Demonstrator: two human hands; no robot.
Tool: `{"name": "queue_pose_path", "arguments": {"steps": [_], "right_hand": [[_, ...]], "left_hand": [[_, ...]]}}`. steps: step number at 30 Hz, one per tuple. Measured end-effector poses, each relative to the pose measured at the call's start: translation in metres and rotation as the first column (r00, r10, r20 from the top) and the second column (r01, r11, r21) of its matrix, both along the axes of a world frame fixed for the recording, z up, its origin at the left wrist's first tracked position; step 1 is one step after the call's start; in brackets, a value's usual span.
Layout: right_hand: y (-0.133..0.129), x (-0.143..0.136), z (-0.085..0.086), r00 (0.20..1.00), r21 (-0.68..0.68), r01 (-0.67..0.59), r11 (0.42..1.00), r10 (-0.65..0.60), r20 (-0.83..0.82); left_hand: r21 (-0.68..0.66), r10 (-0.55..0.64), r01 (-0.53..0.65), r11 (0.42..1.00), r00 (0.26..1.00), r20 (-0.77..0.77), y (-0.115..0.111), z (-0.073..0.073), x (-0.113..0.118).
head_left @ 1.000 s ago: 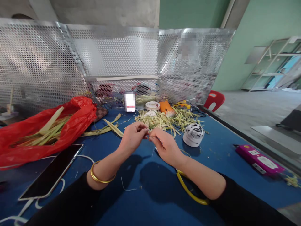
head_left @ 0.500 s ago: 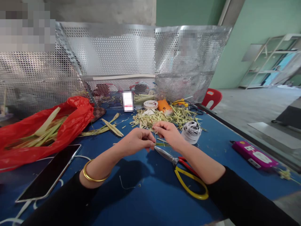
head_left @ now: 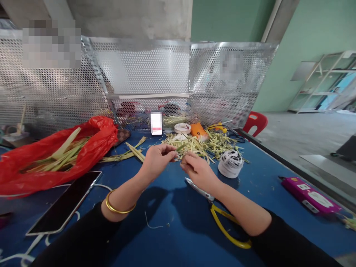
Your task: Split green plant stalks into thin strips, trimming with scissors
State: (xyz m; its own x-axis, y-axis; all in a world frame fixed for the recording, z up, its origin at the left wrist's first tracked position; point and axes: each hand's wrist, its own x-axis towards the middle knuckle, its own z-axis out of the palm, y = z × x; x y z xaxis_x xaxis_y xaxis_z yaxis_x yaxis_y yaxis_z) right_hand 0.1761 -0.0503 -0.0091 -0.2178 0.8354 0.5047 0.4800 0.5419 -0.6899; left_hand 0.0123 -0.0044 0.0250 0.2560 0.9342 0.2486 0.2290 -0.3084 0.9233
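Observation:
My left hand (head_left: 159, 160), with a gold bangle at the wrist, is closed in a pinch. A narrow green leaf strip (head_left: 181, 147) sticks out from its fingertips. Close beside it, my right hand (head_left: 199, 170) has its fingers pressed together. Whatever those fingertips hold is too small or hidden to make out. Under the right hand and forearm lie scissors (head_left: 200, 191) with yellow handles, partly covered by the arm. Just beyond both hands spreads a pile of pale green plant trimmings (head_left: 219, 144). A white roll of loosely wound strip (head_left: 230, 165) stands right of my right hand.
A red plastic bag (head_left: 94, 139) of long dried leaves and a cabled tablet (head_left: 66, 202) lie left. Behind the pile are a tape roll (head_left: 183, 128), an orange packet (head_left: 198, 130) and a perforated metal partition (head_left: 150, 70). A purple box (head_left: 308, 194) lies right.
The green strip, earlier low by the scissors near my right hand, now shows at my left fingertips. My left hand has risen from the scissors' tip. The whole view has shifted slightly.

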Motion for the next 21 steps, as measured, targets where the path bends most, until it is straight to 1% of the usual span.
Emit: {"name": "queue_pose_path", "arguments": {"steps": [1,2,3,5,6,8,10,12,17,21], "right_hand": [[-0.003,-0.002,0.001,1.000,0.107,-0.007,0.994,0.006,0.010],[-0.006,-0.004,0.002,0.999,0.176,-0.033,0.984,0.035,-0.009],[-0.008,-0.007,0.002,0.996,0.204,-0.070,0.976,0.080,-0.043],[-0.010,-0.012,0.000,0.981,0.165,-0.136,0.977,0.156,-0.119],[-0.011,-0.014,-0.002,0.976,0.128,-0.150,0.980,0.167,-0.140],[-0.011,-0.016,-0.004,0.983,0.095,-0.141,0.985,0.151,-0.102],[-0.013,-0.017,-0.004,0.993,0.131,-0.112,0.985,0.114,-0.010],[-0.015,-0.018,-0.002,0.995,0.181,-0.097,0.979,0.089,0.051],[-0.019,-0.018,0.004,0.993,0.226,-0.103,0.969,0.088,0.075],[-0.019,-0.019,0.003,0.990,0.238,-0.123,0.963,0.101,0.103]], "left_hand": [[-0.004,0.001,-0.001,1.000,1.000,0.004,0.000,-0.001,0.000],[-0.006,-0.001,0.001,1.000,1.000,0.000,0.001,-0.002,0.001],[-0.002,-0.004,0.004,1.000,1.000,-0.009,0.000,-0.004,0.002],[0.020,-0.008,0.009,1.000,0.999,-0.044,-0.001,-0.007,0.003],[0.042,-0.004,0.007,0.999,0.998,-0.068,-0.001,-0.009,0.004],[0.097,0.014,-0.002,0.995,0.992,-0.122,-0.003,-0.013,0.005],[0.136,0.036,-0.015,0.991,0.988,-0.153,-0.005,-0.015,0.006],[0.147,0.052,-0.030,0.989,0.988,-0.149,-0.005,-0.016,0.007],[0.103,0.062,-0.052,0.993,0.994,-0.095,-0.004,-0.016,0.008],[0.110,0.050,-0.038,0.993,0.993,-0.107,-0.003,-0.018,0.008]]}}
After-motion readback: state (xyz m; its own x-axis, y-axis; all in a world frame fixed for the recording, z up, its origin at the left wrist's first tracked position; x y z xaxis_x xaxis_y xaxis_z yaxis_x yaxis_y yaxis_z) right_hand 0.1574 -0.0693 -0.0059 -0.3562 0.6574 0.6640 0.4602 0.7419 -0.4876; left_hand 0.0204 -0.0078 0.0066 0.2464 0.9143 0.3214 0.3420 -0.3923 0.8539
